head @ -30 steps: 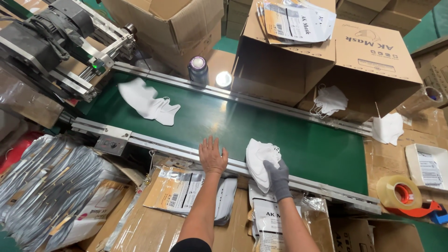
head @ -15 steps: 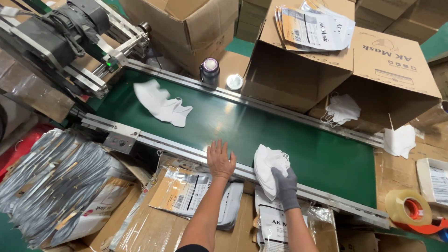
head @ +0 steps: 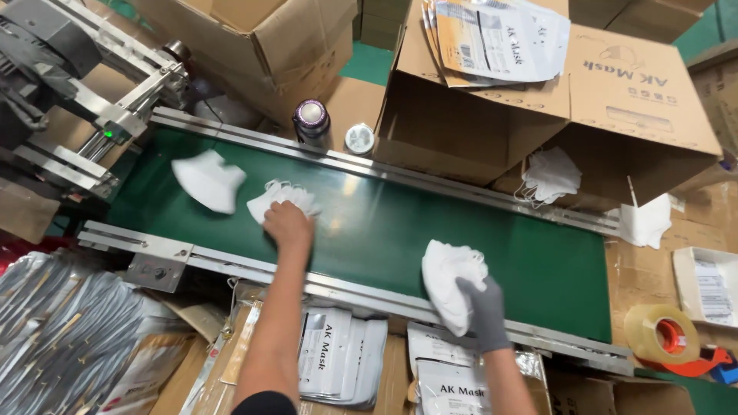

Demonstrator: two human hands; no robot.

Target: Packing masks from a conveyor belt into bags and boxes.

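I've got the L hand [head: 288, 224], bare, pressed flat w/ fingers spread on a white folded mask [head: 280, 198] on the green conveyor belt [head: 369, 223], just right of another white mask [head: 207, 180] lying closer to the packing machine [head: 69, 100] at far left. R hand [head: 483, 307], grey-gloved, is clenched around a stack of white masks [head: 450, 280] at the belt's near rail [head: 338, 288]. Step looks like laying masks one by one onto the belt. Next move, I reckon, needs the L hand to lift off w/o dragging the mask, then peel one from the stack.
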